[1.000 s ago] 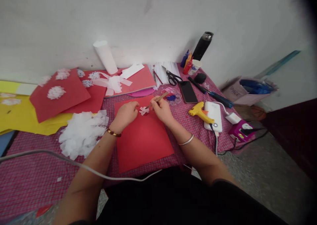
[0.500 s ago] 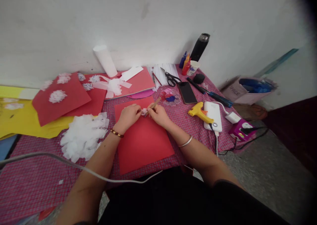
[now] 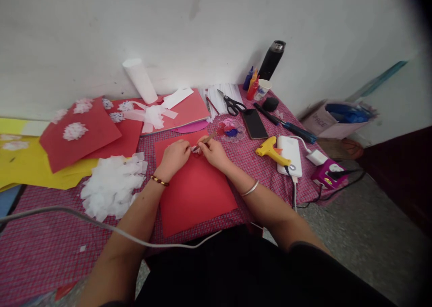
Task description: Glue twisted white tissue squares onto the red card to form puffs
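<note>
Over the upper part of a red paper sheet (image 3: 195,192), my two hands are close together. My right hand (image 3: 213,153) is closed around a slim brown stick-like tool (image 3: 209,137), its lower end pointing down toward the paper. Between the hands is a small pinkish-white paper flower (image 3: 195,149), mostly hidden by fingers. My left hand (image 3: 176,156) has its fingertips pinched together at the flower's left side. A pile of white tissue pieces (image 3: 113,185) lies left of the sheet.
Paper flowers (image 3: 74,131) sit on red sheets at the left. Behind are a white roll (image 3: 140,79) and scissors (image 3: 232,104). To the right are a paint palette (image 3: 232,130), phone (image 3: 254,124), yellow glue gun (image 3: 272,150) and white power bank (image 3: 288,156). A cable (image 3: 111,228) crosses in front.
Both hands have drawn closer together around the small paper flower, covering most of it. My right hand and the brown tool have shifted slightly left.
</note>
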Demonstrator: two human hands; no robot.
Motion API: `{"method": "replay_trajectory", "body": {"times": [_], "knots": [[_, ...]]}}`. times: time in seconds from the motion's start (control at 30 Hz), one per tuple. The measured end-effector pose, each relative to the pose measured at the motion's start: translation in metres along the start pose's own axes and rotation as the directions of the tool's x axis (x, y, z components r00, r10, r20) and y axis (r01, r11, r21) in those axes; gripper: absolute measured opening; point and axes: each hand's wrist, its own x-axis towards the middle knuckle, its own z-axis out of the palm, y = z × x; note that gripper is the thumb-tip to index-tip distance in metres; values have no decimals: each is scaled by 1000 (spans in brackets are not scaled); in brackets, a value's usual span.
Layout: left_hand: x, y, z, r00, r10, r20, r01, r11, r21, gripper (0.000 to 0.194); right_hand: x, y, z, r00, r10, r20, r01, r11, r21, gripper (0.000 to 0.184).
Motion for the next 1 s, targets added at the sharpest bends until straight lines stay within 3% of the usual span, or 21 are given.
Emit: {"method": "replay_trajectory", "body": {"times": [0.17,0.3,0.5,0.63,0.67,0.73,0.8,0.83,0.93,1.0], "knots": [[-3,2,-4,1000,9,-1,-9,1000,-14,23,2,-2,-2,1000,20,-18,-19,999,49,13],[-2,2,-2,1000,0,-8,0,1000,-23,19,5,-5,-7,984,135,-116,-115,980,163,15],[-4,7,-8,1000,-8,-28,8,999,-35,20,3,-9,-13,940,328,-98,-242,840,486,23],[-36,16,-17,997,11,-83,-14,999,-40,33,0,-6,-17,914,402,-51,-293,742,603,27],[-50,17,-18,994,55,-94,-60,997,-53,34,0,-4,-18,910,413,-35,-301,718,627,26],[-80,15,-20,984,180,-15,-180,982,-48,29,0,-2,-20,898,439,-14,-312,661,683,25],[-109,1,-23,953,277,128,-274,961,-36,25,0,0,-21,893,451,0,-316,625,714,23],[-121,-10,-26,955,260,145,-260,965,-20,26,0,0,-21,892,453,3,-317,620,717,23],[-142,-57,-42,997,66,34,-69,995,76,22,0,-1,-21,886,464,3,-325,616,718,21],[-145,-87,-53,996,-42,-80,55,983,177,22,0,-2,-21,882,472,-2,-326,612,721,19]]}}
